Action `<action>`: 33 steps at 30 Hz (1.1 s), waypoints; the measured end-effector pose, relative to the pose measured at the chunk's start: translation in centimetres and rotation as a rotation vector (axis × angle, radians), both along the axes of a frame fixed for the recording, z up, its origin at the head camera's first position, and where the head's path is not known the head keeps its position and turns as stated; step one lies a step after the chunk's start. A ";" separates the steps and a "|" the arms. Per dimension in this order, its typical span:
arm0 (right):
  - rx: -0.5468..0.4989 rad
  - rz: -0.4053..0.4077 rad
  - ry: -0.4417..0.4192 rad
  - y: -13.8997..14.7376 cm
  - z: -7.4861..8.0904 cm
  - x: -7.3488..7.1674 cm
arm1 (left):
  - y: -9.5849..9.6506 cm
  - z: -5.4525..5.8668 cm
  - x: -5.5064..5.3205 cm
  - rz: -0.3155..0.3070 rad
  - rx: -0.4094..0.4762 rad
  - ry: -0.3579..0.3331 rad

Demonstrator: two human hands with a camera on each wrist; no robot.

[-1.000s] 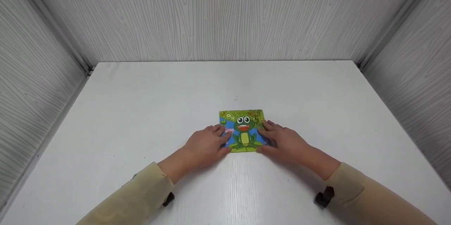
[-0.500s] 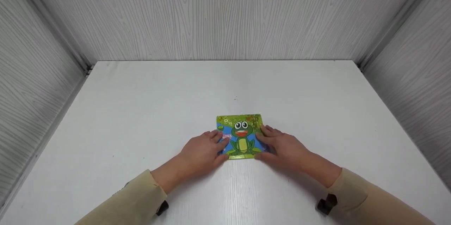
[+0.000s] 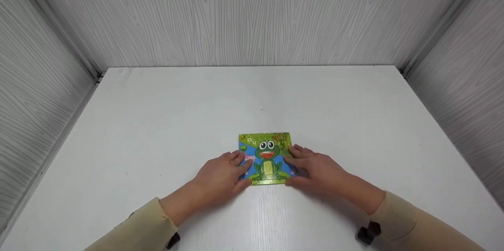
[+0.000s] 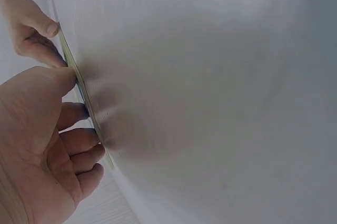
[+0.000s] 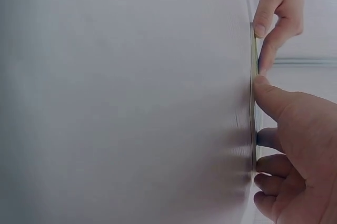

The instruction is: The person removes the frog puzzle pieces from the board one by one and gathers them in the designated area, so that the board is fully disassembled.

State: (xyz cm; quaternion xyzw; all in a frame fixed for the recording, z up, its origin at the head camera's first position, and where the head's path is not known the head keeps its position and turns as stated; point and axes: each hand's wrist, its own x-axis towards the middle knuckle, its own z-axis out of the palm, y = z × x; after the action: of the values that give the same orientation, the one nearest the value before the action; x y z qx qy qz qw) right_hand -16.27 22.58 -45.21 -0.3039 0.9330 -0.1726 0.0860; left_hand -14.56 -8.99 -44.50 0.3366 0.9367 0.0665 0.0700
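A flat square frog picture board (image 3: 268, 168), green and blue with a big-eyed frog, lies on the white table in the head view. At its left side is my left hand (image 3: 220, 176), the thumb on the near left corner and fingertips on the picture's left part. My right hand (image 3: 325, 170) mirrors this at the right side, its thumb by the near right corner and its fingertips on the right part. In the left wrist view the board (image 4: 84, 90) shows edge-on as a thin strip under the fingertips; the right wrist view shows the board (image 5: 253, 87) likewise.
The white table (image 3: 177, 113) stretches out around the board, with a few tiny dark marks on it. Grey wood-grain panels close it in at the back (image 3: 252, 19), left (image 3: 39, 66) and right (image 3: 464, 66). A dark wrist device (image 3: 369, 233) sits by the right cuff.
Both hands have slid the board toward the person and slightly left across the table. Their fingers keep about the same places on it.
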 end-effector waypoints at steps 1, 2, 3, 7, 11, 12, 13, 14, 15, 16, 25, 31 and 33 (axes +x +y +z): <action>0.001 0.007 -0.002 0.1 0.1 0.1 | 0.0 0.0 0.1 0.001 0.001 -0.005; 0.000 0.018 0.000 0.2 0.1 0.2 | -0.1 0.0 0.1 0.002 0.000 -0.010; -0.002 0.036 0.007 0.2 0.2 0.3 | -0.1 0.0 0.2 0.003 0.000 -0.013; -0.005 0.110 0.041 0.3 0.3 0.4 | -0.2 0.1 0.3 0.007 -0.004 -0.018; -0.016 0.139 0.040 0.4 0.2 0.3 | -0.3 0.1 0.3 0.007 -0.003 -0.014; -0.022 0.141 0.034 0.4 0.2 0.3 | -0.4 0.1 0.3 0.005 -0.001 -0.013; -0.029 0.143 0.027 0.4 0.2 0.3 | -0.4 0.1 0.3 0.001 0.000 -0.013; -0.036 0.143 0.017 0.5 0.1 0.2 | -0.4 0.1 0.2 -0.005 0.002 -0.005; -0.043 0.142 0.007 0.5 0.1 0.2 | -0.5 0.1 0.1 -0.013 0.000 0.001; -0.051 0.143 -0.002 0.5 0.2 0.2 | -0.5 0.2 0.0 -0.021 0.000 0.008; -0.068 0.146 -0.023 0.8 0.0 0.1 | 0.2 1.9 -2.6 -0.024 0.129 0.066; -0.064 0.144 -0.025 0.8 -0.1 0.0 | 2.2 2.8 -5.8 0.075 0.377 -0.101; -0.064 0.147 -0.024 0.8 0.0 0.0 | 2.9 2.8 -6.9 0.087 0.456 -0.179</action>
State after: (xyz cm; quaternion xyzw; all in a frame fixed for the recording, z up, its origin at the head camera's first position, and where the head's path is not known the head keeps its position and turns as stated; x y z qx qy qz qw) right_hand -16.29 23.38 -45.23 -0.3721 0.9010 -0.1994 0.0997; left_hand -21.45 -6.05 -41.69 0.2960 0.9011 0.3086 0.0718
